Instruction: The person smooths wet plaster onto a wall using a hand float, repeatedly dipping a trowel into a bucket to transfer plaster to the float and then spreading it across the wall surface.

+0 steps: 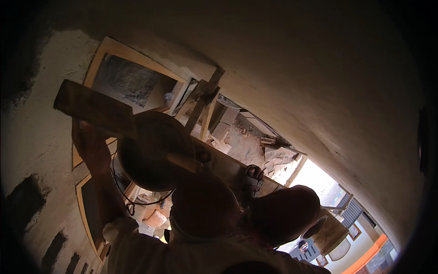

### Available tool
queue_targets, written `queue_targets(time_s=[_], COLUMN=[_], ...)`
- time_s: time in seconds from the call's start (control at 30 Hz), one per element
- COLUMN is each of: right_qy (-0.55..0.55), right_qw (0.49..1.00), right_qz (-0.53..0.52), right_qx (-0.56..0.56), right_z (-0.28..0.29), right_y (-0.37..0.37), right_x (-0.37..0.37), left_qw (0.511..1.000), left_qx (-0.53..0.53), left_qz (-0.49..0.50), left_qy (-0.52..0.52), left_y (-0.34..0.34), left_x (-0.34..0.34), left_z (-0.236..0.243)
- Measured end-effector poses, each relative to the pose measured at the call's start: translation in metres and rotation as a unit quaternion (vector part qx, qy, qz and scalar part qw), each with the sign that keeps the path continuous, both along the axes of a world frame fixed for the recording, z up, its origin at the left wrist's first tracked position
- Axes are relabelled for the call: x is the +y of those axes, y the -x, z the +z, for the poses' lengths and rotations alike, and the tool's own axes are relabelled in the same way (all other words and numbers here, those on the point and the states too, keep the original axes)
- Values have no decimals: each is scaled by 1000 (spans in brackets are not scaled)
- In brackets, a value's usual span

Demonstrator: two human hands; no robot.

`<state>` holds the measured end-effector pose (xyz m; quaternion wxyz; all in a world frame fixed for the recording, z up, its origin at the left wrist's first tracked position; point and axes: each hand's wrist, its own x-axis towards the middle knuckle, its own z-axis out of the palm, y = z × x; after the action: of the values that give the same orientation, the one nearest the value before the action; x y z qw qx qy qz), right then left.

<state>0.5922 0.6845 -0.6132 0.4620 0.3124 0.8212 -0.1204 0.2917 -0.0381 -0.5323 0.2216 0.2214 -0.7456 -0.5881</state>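
Note:
My left hand (pixel 91 139), on a raised forearm at the left, is closed on a dark wooden block or float (pixel 91 105). Just right of it is a round, dark, shallow pan (pixel 141 150) with a short handle-like piece (pixel 182 162) across it. Two large, dark rounded shapes (pixel 205 205) fill the lower middle above pale clothing; shadow hides what they are. My right hand cannot be made out. A dark, strapped shape (pixel 253 178), possibly a sandaled foot, rests by a plank (pixel 228 160).
Wood-framed openings (pixel 112 48) line the rough plastered wall (pixel 45 137) at left. Wooden props (pixel 205 109) stand beyond the pan, with rubble-strewn ground (pixel 242 137) below. A smooth plaster surface (pixel 328 91) spans the upper right; a cable (pixel 130 203) hangs below the pan.

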Motion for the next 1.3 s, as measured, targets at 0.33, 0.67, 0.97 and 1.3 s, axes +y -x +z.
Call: queue_targets(time_s=[0.33,0.67,0.97,1.3], right_qy=[32,50,59,71], right_qw=[998,996,995,993], right_qz=[-5,8,0,5], right_qx=[54,76,81,91], right_z=[-111,-127,-125,-110], right_y=[158,224,228,231], right_x=[-47,-58,-51,-41], left_qw=[998,992,990,996], left_qx=[14,-31,-40,57], left_qz=[-21,-14,-13,61], left_qy=[57,122,133,-32], left_y=[69,93,71,10], left_x=[2,-3,-6,-22], left_z=[4,-11,-21,18])
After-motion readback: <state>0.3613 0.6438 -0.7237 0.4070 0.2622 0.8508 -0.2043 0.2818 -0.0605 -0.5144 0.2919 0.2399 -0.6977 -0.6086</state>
